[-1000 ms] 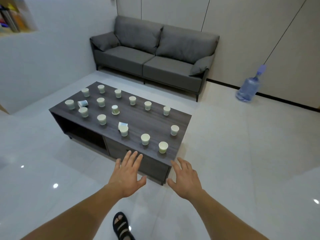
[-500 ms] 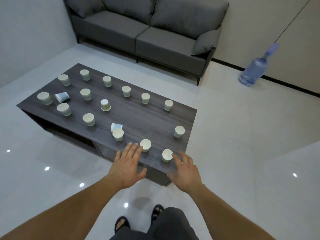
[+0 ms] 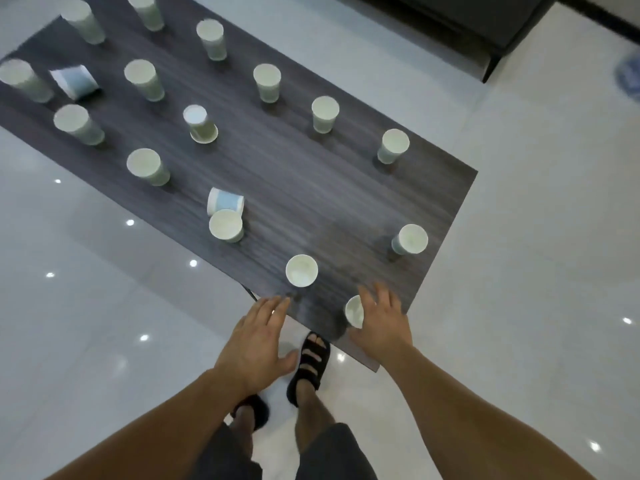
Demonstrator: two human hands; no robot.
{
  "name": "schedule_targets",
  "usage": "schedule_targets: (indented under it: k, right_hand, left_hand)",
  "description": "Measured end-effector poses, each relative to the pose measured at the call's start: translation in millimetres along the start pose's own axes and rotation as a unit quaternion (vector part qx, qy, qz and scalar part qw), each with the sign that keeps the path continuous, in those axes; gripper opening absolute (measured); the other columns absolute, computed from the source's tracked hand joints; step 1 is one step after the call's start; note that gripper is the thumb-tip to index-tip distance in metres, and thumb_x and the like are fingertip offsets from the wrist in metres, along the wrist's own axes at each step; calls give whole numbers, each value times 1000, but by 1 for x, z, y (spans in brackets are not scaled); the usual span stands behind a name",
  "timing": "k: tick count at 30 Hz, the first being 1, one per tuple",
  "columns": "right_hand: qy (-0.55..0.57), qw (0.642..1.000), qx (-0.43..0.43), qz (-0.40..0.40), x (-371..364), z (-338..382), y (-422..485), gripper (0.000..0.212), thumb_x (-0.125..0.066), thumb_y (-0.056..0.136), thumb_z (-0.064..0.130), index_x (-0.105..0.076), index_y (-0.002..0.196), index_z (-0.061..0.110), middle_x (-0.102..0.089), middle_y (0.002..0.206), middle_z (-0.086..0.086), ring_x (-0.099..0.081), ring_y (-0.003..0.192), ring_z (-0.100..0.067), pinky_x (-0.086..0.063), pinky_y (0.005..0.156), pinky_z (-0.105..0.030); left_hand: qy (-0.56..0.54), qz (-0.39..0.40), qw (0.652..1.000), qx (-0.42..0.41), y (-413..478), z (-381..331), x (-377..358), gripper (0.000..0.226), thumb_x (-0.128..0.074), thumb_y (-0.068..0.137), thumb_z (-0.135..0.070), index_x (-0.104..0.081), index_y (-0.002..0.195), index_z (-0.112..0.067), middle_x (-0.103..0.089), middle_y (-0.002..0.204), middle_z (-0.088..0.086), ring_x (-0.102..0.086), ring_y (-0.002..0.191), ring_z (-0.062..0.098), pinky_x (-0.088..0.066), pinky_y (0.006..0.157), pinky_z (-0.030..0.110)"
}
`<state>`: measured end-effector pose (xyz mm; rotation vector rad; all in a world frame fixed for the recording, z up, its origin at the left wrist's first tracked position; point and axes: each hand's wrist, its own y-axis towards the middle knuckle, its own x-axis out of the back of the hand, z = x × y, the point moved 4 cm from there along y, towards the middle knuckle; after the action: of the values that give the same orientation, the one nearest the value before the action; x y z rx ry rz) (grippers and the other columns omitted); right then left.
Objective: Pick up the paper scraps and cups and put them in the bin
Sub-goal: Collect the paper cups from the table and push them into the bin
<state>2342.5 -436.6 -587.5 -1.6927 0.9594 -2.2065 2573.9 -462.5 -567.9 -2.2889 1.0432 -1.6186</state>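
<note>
Several pale green paper cups stand on a dark wood coffee table (image 3: 311, 188). My right hand (image 3: 382, 322) reaches over the nearest cup (image 3: 354, 310) at the table's front corner; its fingers are spread and partly cover the cup, with no grip showing. Just beyond stands another upright cup (image 3: 301, 270). My left hand (image 3: 258, 341) hovers open at the table's front edge, holding nothing. A blue cup (image 3: 225, 200) lies on its side behind an upright cup (image 3: 226, 225). A second blue cup (image 3: 74, 81) lies tipped at the far left. No paper scraps or bin are in view.
A glossy white tiled floor (image 3: 536, 271) surrounds the table. The dark base of a sofa (image 3: 467, 19) is at the top right. A blue water bottle (image 3: 628, 76) is at the right edge. My feet in black sandals (image 3: 311, 362) stand by the table's corner.
I have stepped up to the table and the view has tilted down. Both hands moved forward; my right hand now covers the nearest cup, my left reaches the table's edge.
</note>
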Motion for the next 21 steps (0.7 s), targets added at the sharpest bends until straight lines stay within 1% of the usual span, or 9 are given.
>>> schedule_targets:
  k: [4, 7, 9, 12, 14, 16, 19, 20, 21]
  right_hand:
    - [23, 999, -12, 39, -40, -12, 29, 87, -69, 78, 48, -23, 149, 29, -18, 154, -2, -25, 137, -31, -38, 108, -46]
    - [71, 997, -22, 21, -53, -1, 25, 78, -68, 82, 43, -28, 147, 26, -30, 147, -1, -36, 128, -27, -42, 102, -41]
    - [136, 990, -19, 10, -55, 18, 11, 79, -69, 82, 45, -29, 147, 24, -34, 144, 0, -41, 127, -23, -42, 99, -36]
    - [245, 968, 32, 44, -52, 62, -18, 80, -66, 84, 48, -26, 149, 25, -34, 146, 4, -42, 128, -15, -38, 100, -26]
    - [268, 958, 82, 62, -45, 89, -31, 78, -64, 86, 49, -25, 149, 27, -36, 146, 6, -41, 129, -10, -32, 101, -19]
    - [283, 948, 118, 82, -38, 110, -34, 77, -63, 86, 50, -26, 149, 27, -38, 147, 8, -39, 131, -8, -32, 105, -21]
    - [301, 934, 161, 108, -27, 128, -23, 69, -58, 91, 51, -32, 148, 23, -44, 145, 3, -42, 131, -12, -37, 109, -33]
    - [277, 942, 177, 70, -20, 130, -15, 66, -56, 92, 51, -34, 147, 22, -44, 145, 2, -40, 132, -13, -37, 109, -34]
    - [229, 955, 190, -1, -11, 129, -3, 66, -57, 92, 50, -35, 147, 21, -41, 146, 0, -36, 135, -15, -35, 110, -35]
  left_hand:
    - [-46, 20, 999, 6, 21, 7, -50, 93, -60, 80, -58, -7, 151, -30, -10, 160, -6, -11, 146, 16, -18, 115, 33]
    - [-74, 22, 997, -3, 25, 10, -63, 95, -65, 79, -51, -10, 152, -25, -16, 158, -3, -14, 144, 15, -19, 113, 27]
    - [-101, 22, 995, -5, 23, 12, -61, 98, -68, 77, -48, -9, 152, -25, -19, 157, -4, -16, 143, 12, -19, 112, 24]
    - [-155, 38, 987, 5, 14, 20, -49, 103, -73, 73, -46, -10, 152, -26, -26, 153, -5, -24, 139, 10, -25, 110, 23]
    - [-189, 43, 981, 12, 7, 31, -39, 102, -76, 70, -43, -15, 151, -29, -34, 148, -7, -34, 132, 11, -31, 105, 22]
    - [-198, 40, 979, 9, 0, 41, -28, 95, -75, 68, -42, -22, 146, -33, -43, 139, -11, -43, 120, 8, -37, 97, 19]
    - [-204, 4, 979, 28, -7, 56, -17, 77, -71, 70, -49, -33, 136, -41, -52, 124, -14, -51, 106, 7, -46, 88, 26]
    - [-206, -9, 978, 44, -10, 63, -14, 73, -69, 70, -52, -34, 133, -44, -53, 118, -16, -53, 102, 7, -48, 84, 27]
    - [-211, -19, 975, 64, -14, 70, -13, 70, -68, 69, -53, -33, 130, -46, -53, 114, -17, -54, 98, 7, -48, 82, 27]
